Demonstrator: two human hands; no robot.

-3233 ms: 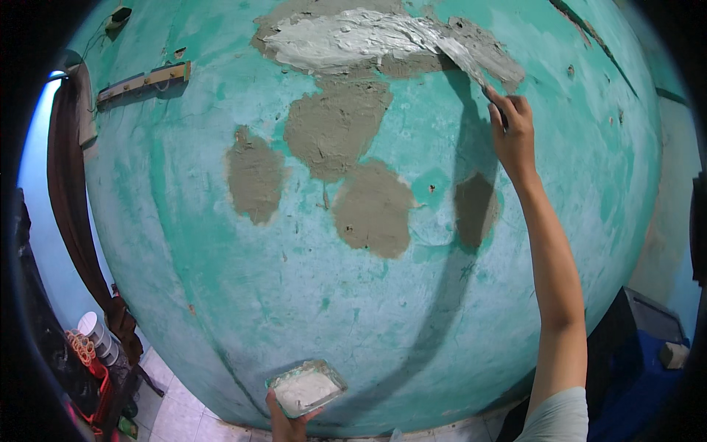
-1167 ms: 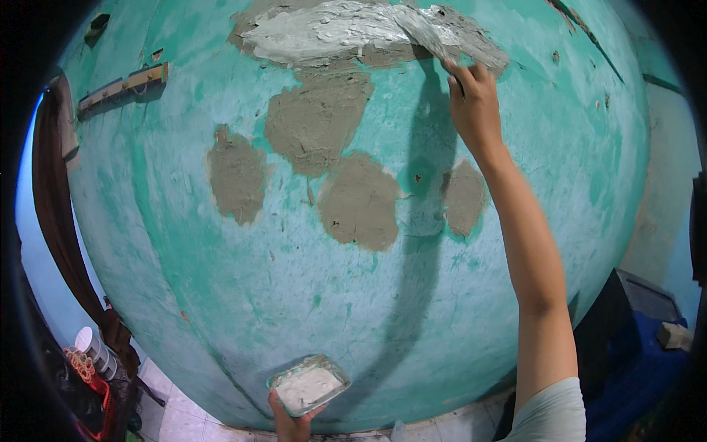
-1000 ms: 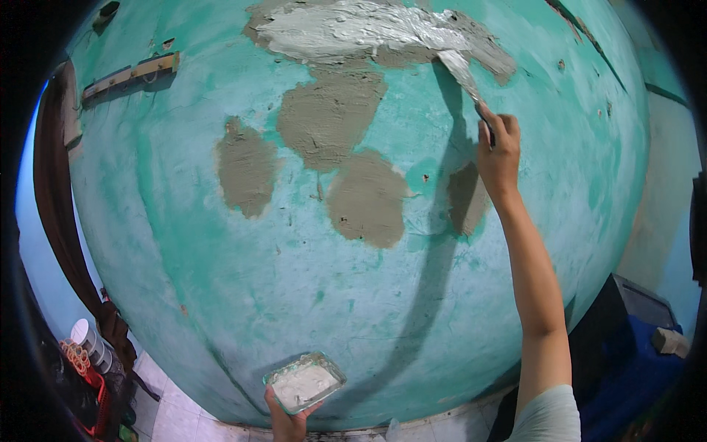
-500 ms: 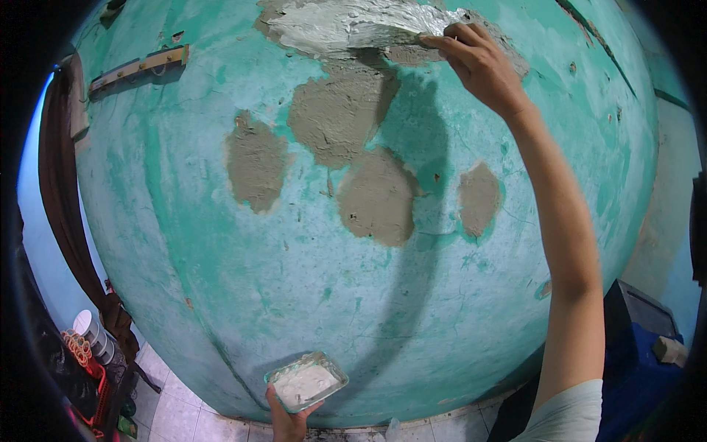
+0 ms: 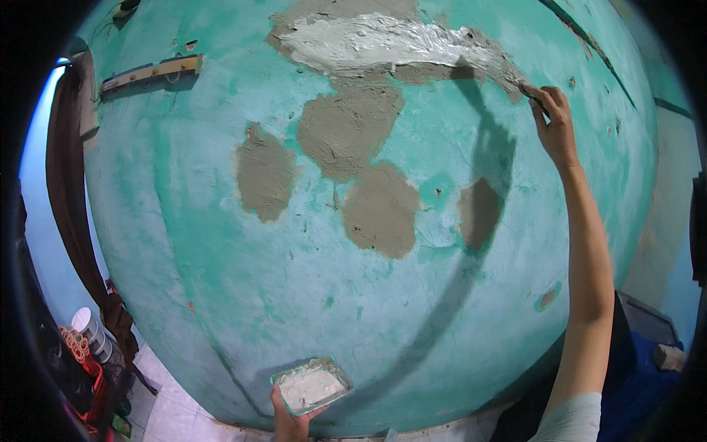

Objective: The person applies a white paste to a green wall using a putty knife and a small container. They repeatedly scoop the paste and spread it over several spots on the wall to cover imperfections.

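Low in front of the wall, my left hand (image 5: 289,420) grips a clear rectangular tub (image 5: 313,386) of white putty from below. My right hand (image 5: 555,127) is raised high on the right, its fingers closed round a putty knife (image 5: 532,96). Only a little of that knife shows; its edge is by the right end of a wet white putty streak (image 5: 383,43). The streak lies over a wide grey patch (image 5: 434,71) on the green wall (image 5: 368,302). Below it are several grey patches, among them a large upper one (image 5: 346,129) and a lower one (image 5: 381,214).
A wooden rail with hooks (image 5: 152,71) is fixed at the upper left, near a dark curtain (image 5: 66,177). White buckets (image 5: 87,324) and a red item (image 5: 96,379) stand at the lower left. Blue-covered objects (image 5: 648,376) fill the lower right, beside my arm.
My right hand has moved right and down with the putty knife, off the middle of the streak to its right end. The view has shifted slightly; my left hand still holds the tub.
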